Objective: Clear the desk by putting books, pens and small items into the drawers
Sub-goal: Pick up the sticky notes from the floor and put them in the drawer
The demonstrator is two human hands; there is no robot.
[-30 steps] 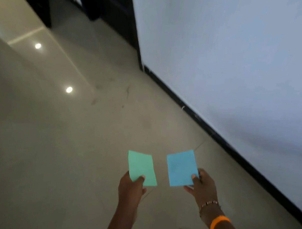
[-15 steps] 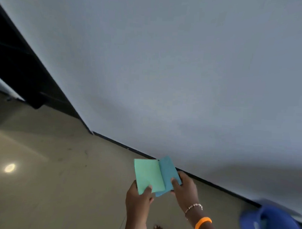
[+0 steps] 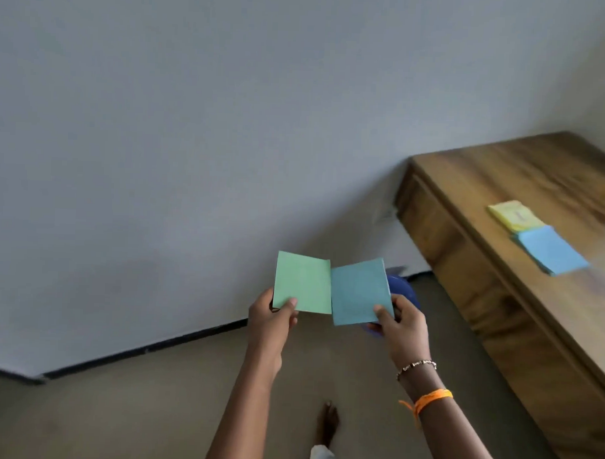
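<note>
In hands point(image 3: 270, 319), green pad point(image 3: 302, 282), blue pad point(image 3: 359, 291)

Blue round thing point(image 3: 404, 290) on floor mostly hidden behind teal card point(image 3: 360, 291) and right hand point(image 3: 402, 327); what it is, cannot tell. Desk point(image 3: 522, 189) at 3 o'clock smeared by blur, cut off by right and bottom edges; drawer fronts indistinct. Mark on yellow pad point(image 3: 514, 215) too blurred to read. Blue pad point(image 3: 552, 250) edges soft. Foot point(image 3: 327, 424) at 6 o'clock partly cut off by bottom edge.
</note>
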